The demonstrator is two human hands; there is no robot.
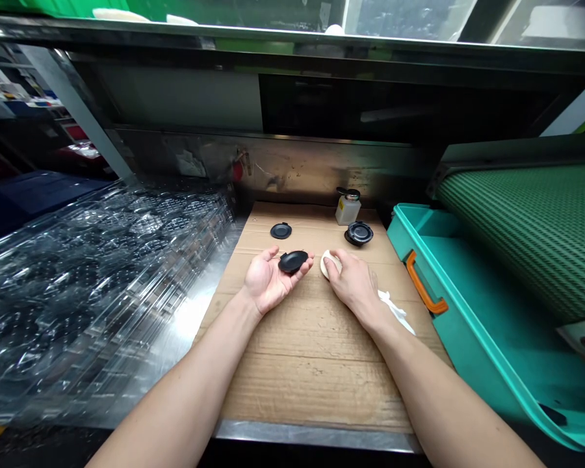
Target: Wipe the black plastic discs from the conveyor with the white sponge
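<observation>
My left hand [270, 281] is turned palm up and holds a round black plastic lid [293, 261] with a small tab, resting on its fingers. My right hand [353, 279] grips a cream-coloured round pad [328, 263] between thumb and fingers, a short way right of the lid and apart from it. Farther back on the cardboard lies another black lid [281, 231]. To the right, several black round parts [359, 233] appear stacked. A crumpled white cloth or tissue [394, 311] is partly hidden by my right forearm.
A cardboard sheet [312, 390] covers the metal bench. At its back stands a pump bottle [348, 209]. Clear plastic trays [102, 273] are piled left. A teal bin [472, 351] with an orange handle [424, 286] stands right, below a green conveyor belt [526, 227]. A metal shelf edge [292, 36] crosses above.
</observation>
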